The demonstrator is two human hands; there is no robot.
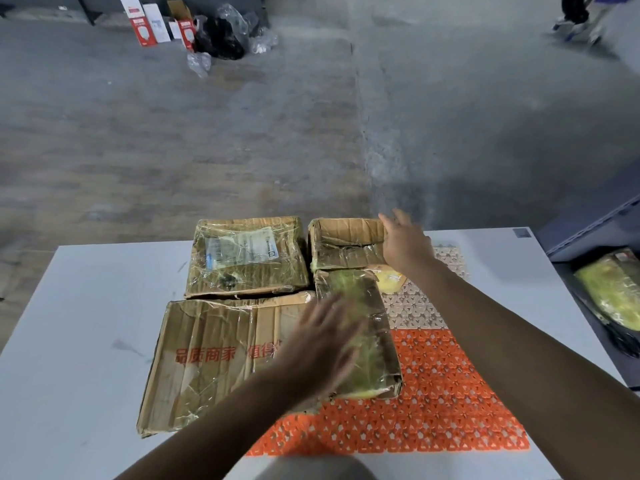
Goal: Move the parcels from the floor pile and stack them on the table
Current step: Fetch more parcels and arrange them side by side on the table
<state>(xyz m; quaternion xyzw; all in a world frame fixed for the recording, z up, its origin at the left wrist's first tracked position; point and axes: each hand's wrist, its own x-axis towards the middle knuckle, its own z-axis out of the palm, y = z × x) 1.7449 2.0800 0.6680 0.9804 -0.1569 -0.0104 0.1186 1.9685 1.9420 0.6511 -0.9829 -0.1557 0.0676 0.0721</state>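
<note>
Several taped cardboard parcels lie side by side on the white table (86, 306). A large one with red print (207, 362) is nearest. A labelled parcel (246, 258) sits behind it. A crumpled box (346, 244) is at the back right, and a narrow parcel with green-yellow contents (367, 327) lies in front of that. My left hand (325, 348), blurred, lies flat with straight fingers over the narrow parcel and the big one's edge. My right hand (403, 244) rests open on the right side of the crumpled box.
An orange and white perforated mat (443, 403) lies under the parcels on the right. A shelf with a bagged yellow-green item (613, 289) stands to the right. Red-and-white boxes (145, 26) and plastic bags (225, 32) sit far across the concrete floor. A person's feet (575, 19) show top right.
</note>
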